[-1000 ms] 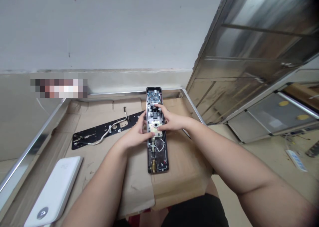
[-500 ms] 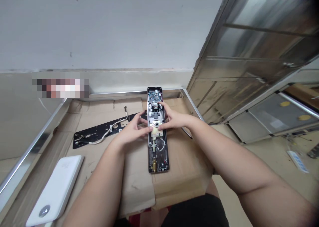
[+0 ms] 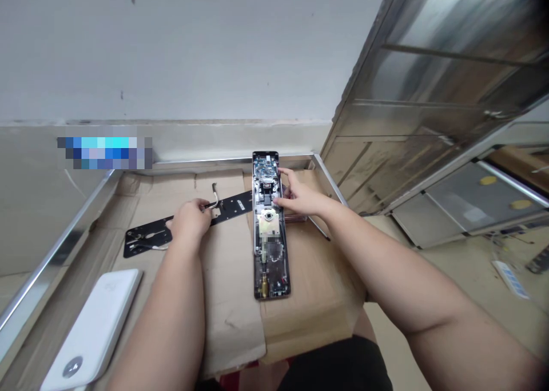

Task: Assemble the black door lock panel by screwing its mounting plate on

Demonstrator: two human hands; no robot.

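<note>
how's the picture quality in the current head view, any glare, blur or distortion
Head view: bright streaks of reflection on the metal doors, soft even light on the cardboard, edges bowed and stretched by a wide lens, dark corner at upper right, coarse pixel blocks at left and on the open device, whose small parts look soft

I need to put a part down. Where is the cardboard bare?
Right of the device, nearer you than the thin rod; and between the device and your left forearm. It is crowded around the black plate and the device's far half, where your left hand and right hand are.
</note>
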